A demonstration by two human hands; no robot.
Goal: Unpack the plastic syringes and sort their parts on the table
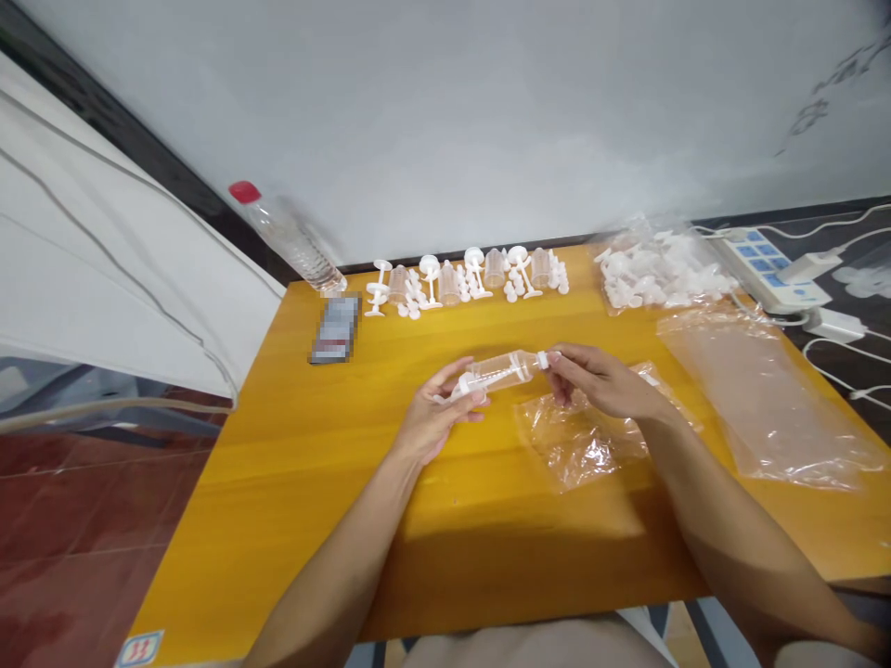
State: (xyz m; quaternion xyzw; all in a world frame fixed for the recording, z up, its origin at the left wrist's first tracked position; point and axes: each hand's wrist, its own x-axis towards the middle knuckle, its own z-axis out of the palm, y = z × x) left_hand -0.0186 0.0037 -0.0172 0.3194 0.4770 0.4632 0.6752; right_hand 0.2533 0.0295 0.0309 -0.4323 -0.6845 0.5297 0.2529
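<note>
Between my two hands, above the middle of the table, is a clear plastic syringe (497, 372) with white end parts and a white plunger inside. My left hand (445, 408) is closed around its flanged left end. At the other end, the fingers of my right hand (591, 376) pinch the small white cap (544, 361). Under my right hand lies a crinkled clear plastic bag (585, 436). Beyond my hands, a row of white plungers (430, 278), clear barrels (449, 283) and small white caps (413, 295) stands along the back of the table.
A bottle with a red cap (289, 241) and a blurred phone-like object (335, 329) are at the back left. A bag of white parts (661, 269) is at the back right, near a power strip (769, 269) with cables. Flat plastic bags (772, 399) cover the right side.
</note>
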